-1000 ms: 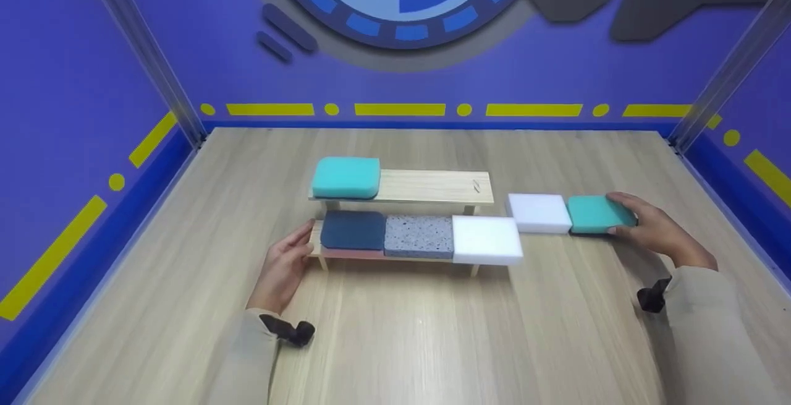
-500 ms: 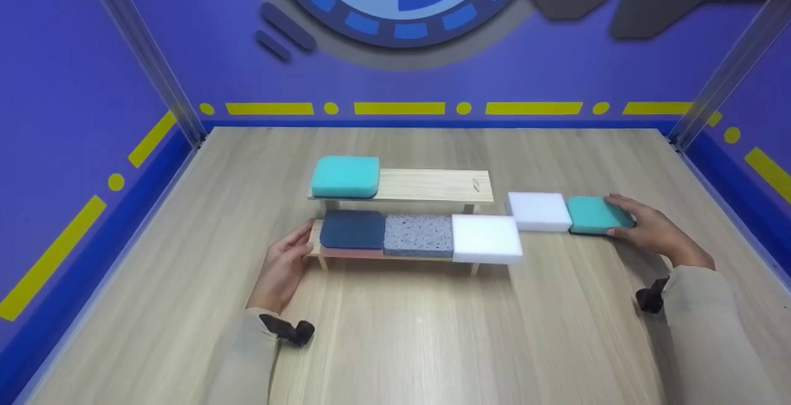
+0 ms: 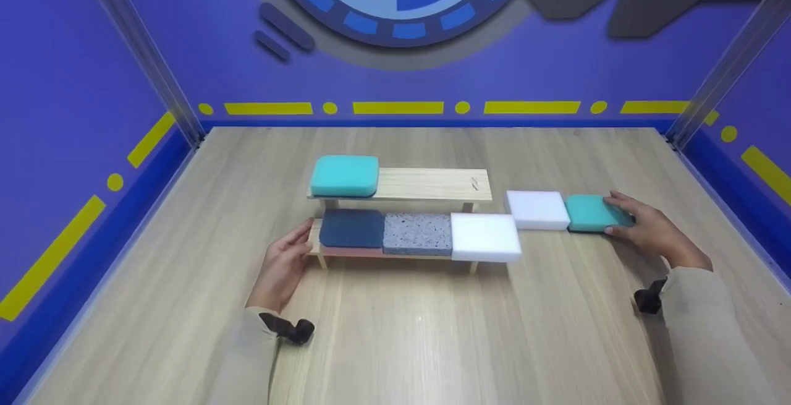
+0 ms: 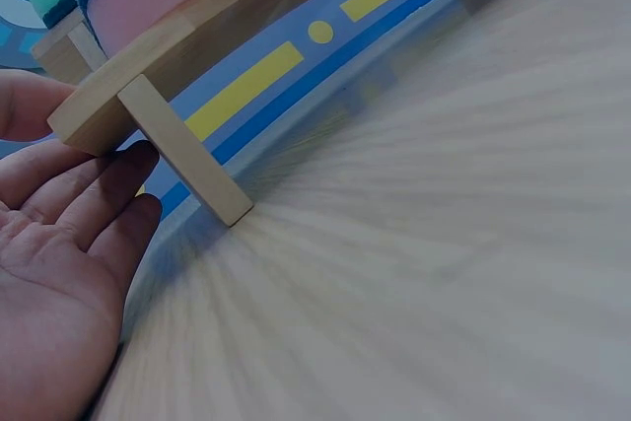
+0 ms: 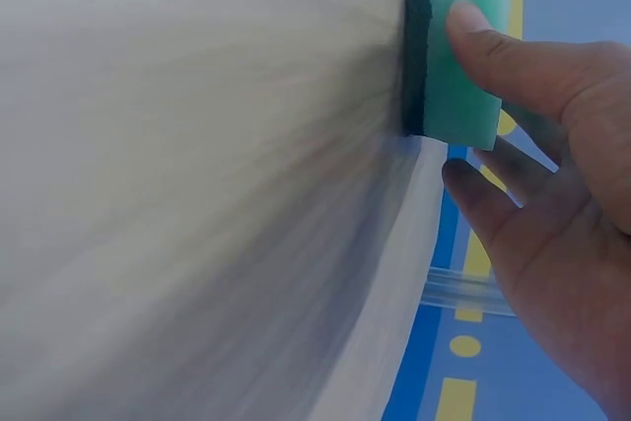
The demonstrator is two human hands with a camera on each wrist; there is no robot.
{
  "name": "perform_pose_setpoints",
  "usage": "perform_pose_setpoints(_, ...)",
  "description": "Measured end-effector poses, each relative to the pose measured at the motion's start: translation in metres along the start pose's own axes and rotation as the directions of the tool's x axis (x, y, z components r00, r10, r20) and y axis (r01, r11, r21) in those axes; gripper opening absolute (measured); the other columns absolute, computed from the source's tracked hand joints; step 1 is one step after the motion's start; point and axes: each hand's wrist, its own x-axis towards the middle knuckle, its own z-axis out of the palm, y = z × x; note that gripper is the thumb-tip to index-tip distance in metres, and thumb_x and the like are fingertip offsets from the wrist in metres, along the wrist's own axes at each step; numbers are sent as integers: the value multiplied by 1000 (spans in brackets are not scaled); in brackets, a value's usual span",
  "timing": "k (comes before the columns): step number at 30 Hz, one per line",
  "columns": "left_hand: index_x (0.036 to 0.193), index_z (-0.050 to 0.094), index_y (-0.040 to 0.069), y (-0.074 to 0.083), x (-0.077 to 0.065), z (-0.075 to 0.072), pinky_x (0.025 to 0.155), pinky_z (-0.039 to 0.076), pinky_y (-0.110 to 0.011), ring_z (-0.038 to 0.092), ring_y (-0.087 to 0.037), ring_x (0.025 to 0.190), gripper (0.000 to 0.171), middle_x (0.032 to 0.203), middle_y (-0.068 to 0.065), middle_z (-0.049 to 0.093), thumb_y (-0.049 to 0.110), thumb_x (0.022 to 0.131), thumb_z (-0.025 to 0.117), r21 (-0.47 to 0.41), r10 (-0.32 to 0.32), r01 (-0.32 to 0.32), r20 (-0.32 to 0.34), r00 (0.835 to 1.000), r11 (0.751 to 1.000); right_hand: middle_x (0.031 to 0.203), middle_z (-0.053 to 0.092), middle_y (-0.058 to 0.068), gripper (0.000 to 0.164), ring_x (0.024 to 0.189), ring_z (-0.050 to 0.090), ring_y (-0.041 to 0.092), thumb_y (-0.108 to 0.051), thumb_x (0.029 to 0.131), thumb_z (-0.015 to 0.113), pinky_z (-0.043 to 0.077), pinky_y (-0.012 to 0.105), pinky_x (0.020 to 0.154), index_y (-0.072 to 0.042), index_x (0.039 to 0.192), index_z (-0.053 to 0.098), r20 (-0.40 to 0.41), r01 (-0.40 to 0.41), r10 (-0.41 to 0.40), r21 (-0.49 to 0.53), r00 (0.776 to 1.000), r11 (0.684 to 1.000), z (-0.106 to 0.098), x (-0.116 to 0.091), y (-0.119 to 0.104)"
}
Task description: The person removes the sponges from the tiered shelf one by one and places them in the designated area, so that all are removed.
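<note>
My left hand [image 3: 281, 269] holds the left end of the front wooden stand [image 3: 314, 238], with the thumb above the board and fingers under it in the left wrist view. On that stand lie a dark-topped sponge [image 3: 352, 229] with a pink body, a speckled grey block [image 3: 418, 234] and a white foam block [image 3: 486, 237], side by side. My right hand [image 3: 658, 232] grips a teal sponge [image 3: 590, 212] with a dark underside, thumb on its near side. The sponge's left edge meets a second white foam block [image 3: 537, 209] on the table.
Behind the front stand is another low wooden stand [image 3: 432, 184], bearing a bright turquoise sponge [image 3: 345, 175] at its left end. Blue panels [image 3: 395, 83] enclose the wooden table [image 3: 420, 331] at the back and sides.
</note>
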Motion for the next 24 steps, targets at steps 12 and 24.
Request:
perform_pose_setpoints(12, 148, 21, -9, 1, 1, 1, 120, 8, -45, 10, -30, 149, 57, 160, -20, 13, -7, 94, 39, 16, 5, -5, -5, 1000, 1000, 151, 20, 36, 77, 136, 19, 58, -25, 91, 66, 26, 69, 103, 7, 147, 25, -54, 15, -17, -35, 998, 999, -5, -7, -6)
perform_pose_setpoints(24, 147, 19, -12, 0, 1, 0, 121, 7, -43, 11, -30, 148, 57, 158, -23, 15, -9, 93, 38, 13, 13, -13, 10, 1000, 1000, 150, 21, 37, 75, 129, 26, 63, -36, 96, 57, 29, 68, 102, 3, 150, 24, -65, -20, 19, -11, 998, 1000, -11, -13, -15)
